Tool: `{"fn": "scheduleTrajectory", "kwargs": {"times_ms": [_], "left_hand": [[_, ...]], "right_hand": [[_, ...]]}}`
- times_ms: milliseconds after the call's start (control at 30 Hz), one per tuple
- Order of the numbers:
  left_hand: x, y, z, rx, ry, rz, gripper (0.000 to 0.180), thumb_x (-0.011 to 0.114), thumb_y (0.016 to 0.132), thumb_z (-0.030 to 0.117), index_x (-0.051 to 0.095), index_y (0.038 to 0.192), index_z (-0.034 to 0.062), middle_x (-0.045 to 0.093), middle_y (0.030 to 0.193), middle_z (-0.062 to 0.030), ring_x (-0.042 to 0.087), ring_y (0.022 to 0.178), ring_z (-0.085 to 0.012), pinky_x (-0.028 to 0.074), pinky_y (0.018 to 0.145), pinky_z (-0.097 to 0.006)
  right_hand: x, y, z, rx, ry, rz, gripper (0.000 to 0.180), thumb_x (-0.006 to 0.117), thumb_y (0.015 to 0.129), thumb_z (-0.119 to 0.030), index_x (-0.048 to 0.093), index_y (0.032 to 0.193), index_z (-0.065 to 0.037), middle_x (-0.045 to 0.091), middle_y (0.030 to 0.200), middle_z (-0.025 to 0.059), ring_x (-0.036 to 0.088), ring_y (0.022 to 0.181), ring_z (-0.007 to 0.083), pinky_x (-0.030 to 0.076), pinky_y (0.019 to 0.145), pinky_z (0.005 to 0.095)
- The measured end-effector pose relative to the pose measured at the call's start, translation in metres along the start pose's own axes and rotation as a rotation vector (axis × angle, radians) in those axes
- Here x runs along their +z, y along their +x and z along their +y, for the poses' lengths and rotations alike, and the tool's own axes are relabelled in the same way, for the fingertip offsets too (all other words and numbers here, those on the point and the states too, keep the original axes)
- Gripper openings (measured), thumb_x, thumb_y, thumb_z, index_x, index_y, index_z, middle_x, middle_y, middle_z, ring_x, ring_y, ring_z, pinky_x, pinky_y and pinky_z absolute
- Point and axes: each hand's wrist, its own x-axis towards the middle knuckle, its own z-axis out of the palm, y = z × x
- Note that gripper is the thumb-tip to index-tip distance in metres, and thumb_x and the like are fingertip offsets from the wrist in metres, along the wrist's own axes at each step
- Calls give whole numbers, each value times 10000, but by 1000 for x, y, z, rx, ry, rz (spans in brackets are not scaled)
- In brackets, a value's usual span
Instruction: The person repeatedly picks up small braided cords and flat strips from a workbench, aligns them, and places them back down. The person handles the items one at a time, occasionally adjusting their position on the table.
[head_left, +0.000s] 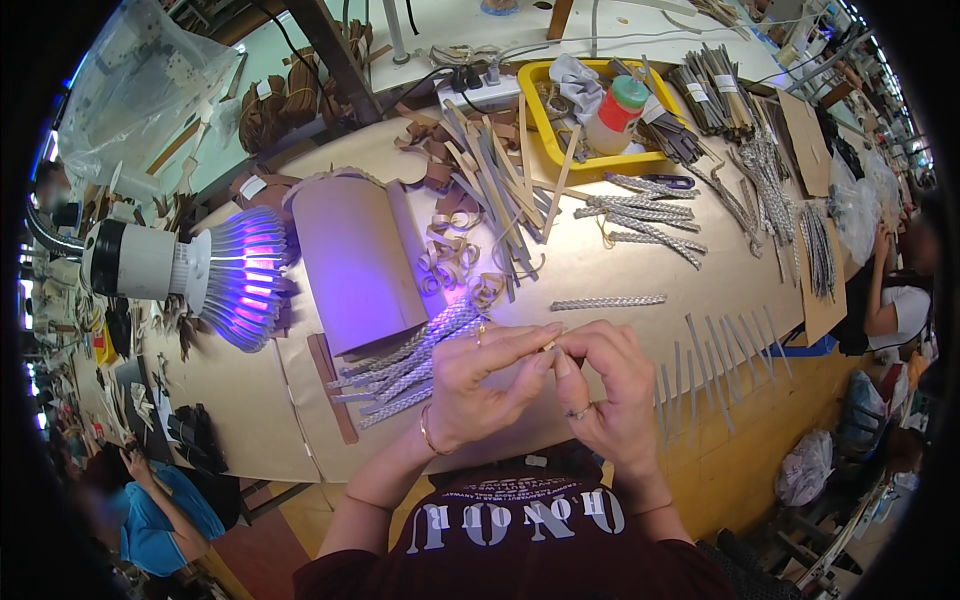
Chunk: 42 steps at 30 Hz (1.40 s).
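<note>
My left hand (478,388) and my right hand (612,388) meet above the table's near edge. Thumbs and forefingers pinch together at one spot; a tiny pale tip shows between them, too small to name. Just beyond the fingers a single braided grey cord (608,302) lies flat. Beside my left hand is a pile of braided silver-grey cords (385,385), partly hidden by that hand. To the right of my right hand, narrow grey strips (718,375) lie in a loose row along the table edge.
A lit lamp (245,280) reaches in from the left, near a curved brown block (355,255). Loose strips (500,185) and curled scraps (447,255) lie farther back. A yellow tray (535,115) holds a green-lidded jar (615,115). More braided cords (650,220) lie right. Other people sit at both sides.
</note>
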Motion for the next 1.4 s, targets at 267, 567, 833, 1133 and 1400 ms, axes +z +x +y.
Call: {"fn": "scheduleTrajectory", "kwargs": {"times_ms": [267,567,833,1133,1400], "left_hand": [[-2,0,2,-222,-116,-45,178,643,883,18,740,1021,-38,751,965,-164,735,822,-181,564,772,-279],[-12,3,-12,-659,-643,147,276,523,1035,169,703,1080,-36,736,915,-109,717,822,-173,563,767,-307],[2,-6,-7,-621,-509,-57,277,527,1028,194,695,1051,-25,723,925,-98,695,772,-171,556,735,-287],[-30,-3,-61,-658,-745,443,245,550,1020,209,663,1010,-9,677,891,-85,602,712,-98,482,631,-221],[-32,-1,-86,-244,314,394,230,587,998,175,703,1086,-3,686,1042,-89,642,876,-176,508,804,-284]], "right_hand": [[1,-1,3,-17,-20,1,73,673,825,-23,649,893,-40,636,795,70,603,704,236,413,707,327],[-26,-10,21,-125,274,-181,444,853,741,-270,645,1058,-40,664,945,80,634,860,238,463,744,338],[-2,-6,30,-214,75,-32,325,821,776,-189,716,1065,-82,627,1108,85,600,996,259,499,813,383],[-75,-70,54,-239,1097,-72,89,738,868,-133,735,918,-59,733,934,97,717,892,287,482,945,426],[-138,-141,69,361,547,397,107,640,927,-26,709,999,11,640,817,65,654,657,136,508,620,266]]}}
